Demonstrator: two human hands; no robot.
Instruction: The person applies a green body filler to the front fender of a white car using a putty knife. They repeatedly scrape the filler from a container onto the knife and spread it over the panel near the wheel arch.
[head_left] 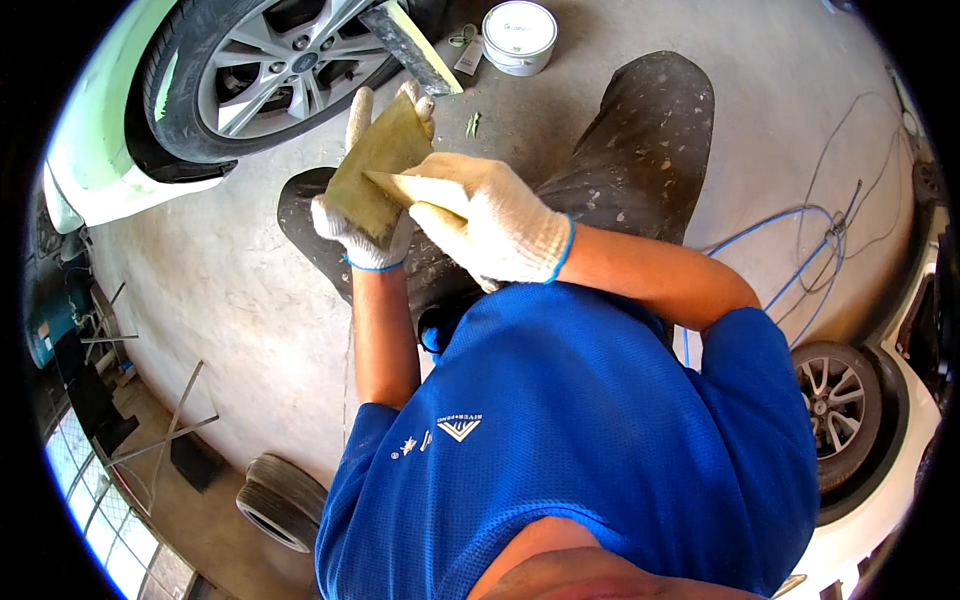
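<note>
My left hand [362, 235], in a white knit glove, holds an olive-yellow flat plate [385, 150] from behind, its fingertips showing around the edges. My right hand [500, 220], also gloved, grips a pale yellow spreader [420, 190], whose edge lies against or just over the plate's face. Beyond my hands a long grey-topped block with yellow sides [420, 55] leans by the car wheel [305, 63], near a small flat card [467, 58] and green scraps [473, 125] on the floor. A white round tub [519, 35] stands beside them.
A pale green car body [100, 150] is at upper left, above my knees. Blue and grey hoses [800, 245] lie on the right, near a white car [900, 380] with a wheel [835, 420]. Metal racks [160, 430] and stacked tyres [280, 500] are at lower left.
</note>
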